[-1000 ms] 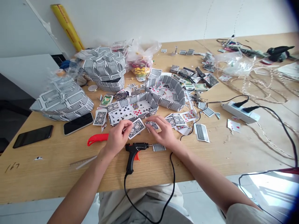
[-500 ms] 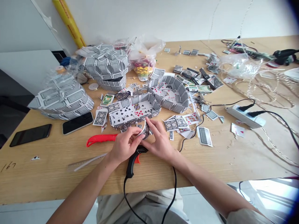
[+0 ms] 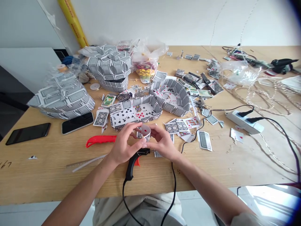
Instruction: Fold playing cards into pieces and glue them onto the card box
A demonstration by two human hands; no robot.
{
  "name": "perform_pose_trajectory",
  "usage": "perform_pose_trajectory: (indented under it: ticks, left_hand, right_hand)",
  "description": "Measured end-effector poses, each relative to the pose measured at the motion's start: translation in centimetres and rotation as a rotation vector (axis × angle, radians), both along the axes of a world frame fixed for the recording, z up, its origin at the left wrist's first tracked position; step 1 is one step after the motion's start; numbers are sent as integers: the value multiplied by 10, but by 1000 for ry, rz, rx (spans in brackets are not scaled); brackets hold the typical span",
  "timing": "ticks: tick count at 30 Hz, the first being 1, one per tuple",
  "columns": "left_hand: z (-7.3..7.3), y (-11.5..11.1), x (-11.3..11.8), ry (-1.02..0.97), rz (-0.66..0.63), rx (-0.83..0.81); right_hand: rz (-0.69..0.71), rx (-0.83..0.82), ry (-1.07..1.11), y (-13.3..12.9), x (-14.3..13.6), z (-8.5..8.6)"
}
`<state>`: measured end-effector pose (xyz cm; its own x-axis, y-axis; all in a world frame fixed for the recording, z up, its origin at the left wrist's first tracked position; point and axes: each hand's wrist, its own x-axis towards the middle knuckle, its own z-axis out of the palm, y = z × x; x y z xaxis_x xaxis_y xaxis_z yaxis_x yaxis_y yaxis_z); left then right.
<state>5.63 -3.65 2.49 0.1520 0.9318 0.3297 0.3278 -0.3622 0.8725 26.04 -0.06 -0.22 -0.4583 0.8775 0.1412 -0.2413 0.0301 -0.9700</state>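
Observation:
Between my two hands is a playing card point(image 3: 146, 131) curved into a ring, its white inner face showing a red pip. My left hand point(image 3: 125, 142) pinches its left side with thumb and fingers. From the right, my right hand point(image 3: 162, 141) grips the same card, thumb low at the front. Just below lies a black glue gun point(image 3: 132, 164) with an orange trigger, its cord running toward my lap. Beyond my hands sits an open tray made of cards point(image 3: 135, 114). Left of my left hand rests a red-handled tool point(image 3: 101, 140).
A second card tray point(image 3: 185, 103) and lidded card boxes point(image 3: 109, 62) stand behind. Loose cards point(image 3: 175, 127) are scattered about. A power strip point(image 3: 245, 122) with cords is at right, two phones point(image 3: 28, 133) at left. A clear plastic strip point(image 3: 89, 163) lies in front.
The curved card has turned so its inner face shows, and it looks rounder. My right fingers have moved from its top edge round to its right side. The view has shifted slightly.

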Motion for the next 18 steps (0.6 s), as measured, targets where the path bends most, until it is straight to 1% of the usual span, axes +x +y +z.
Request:
perform_pose_trajectory:
  ticks: [4, 7, 12, 18]
  left_hand:
    - [-4, 0, -1, -10, 32, -59]
    - [-5, 0, -1, -59, 39, -99]
    - [-6, 1, -1, -74, 82, -55]
    - [-13, 2, 1, -71, 112, -30]
  right_hand:
    - [3, -53, 58, 1, -1, -2]
    - [20, -126, 87, 2, -2, 1]
    - [-37, -120, 69, 4, -3, 7]
    - [-90, -196, 39, 4, -3, 5]
